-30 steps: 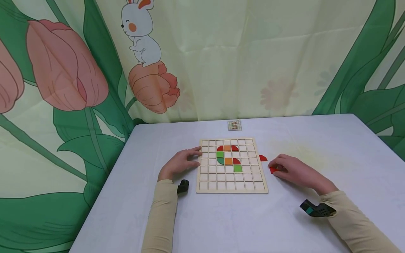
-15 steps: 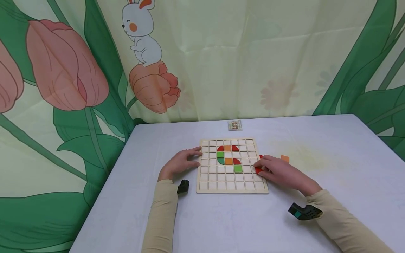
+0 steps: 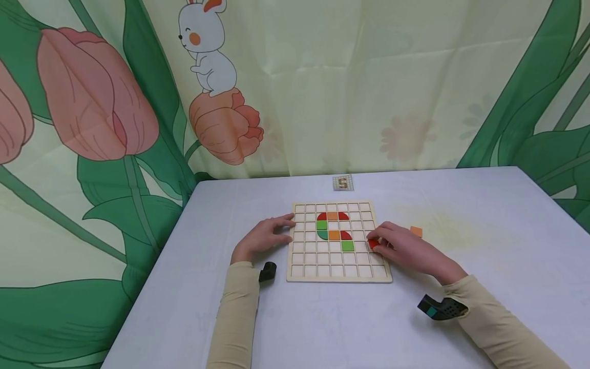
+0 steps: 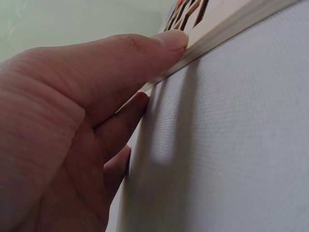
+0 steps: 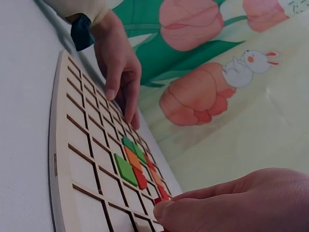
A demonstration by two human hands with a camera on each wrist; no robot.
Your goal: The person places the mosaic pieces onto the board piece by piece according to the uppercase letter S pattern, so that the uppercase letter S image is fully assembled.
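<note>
My right hand (image 3: 412, 248) pinches a small red piece (image 3: 374, 245) between thumb and fingers, over the right side of a wooden grid board (image 3: 338, 280). Its full outline is hidden by the fingers. On the board's left edge rests my left hand (image 3: 262, 238), fingers extended; in the left wrist view the thumb (image 4: 171, 41) lies against the rim. Set in the grid are red quarter-round pieces (image 3: 345, 236), orange squares (image 3: 334, 235), light green squares (image 3: 348, 246) and a dark green quarter-round (image 3: 322, 235).
An orange square (image 3: 416, 232) lies on the white tablecloth (image 3: 332, 328), just behind my right hand. Beyond the board, near the table's far edge, is a small card (image 3: 343, 183) printed with a grid pattern. A curtain (image 3: 322, 102) with tulips and a rabbit hangs behind.
The right hand has carried the red piece leftward from the tablecloth to over the board's right side, uncovering the orange square. The left hand has stayed at the board's edge.
</note>
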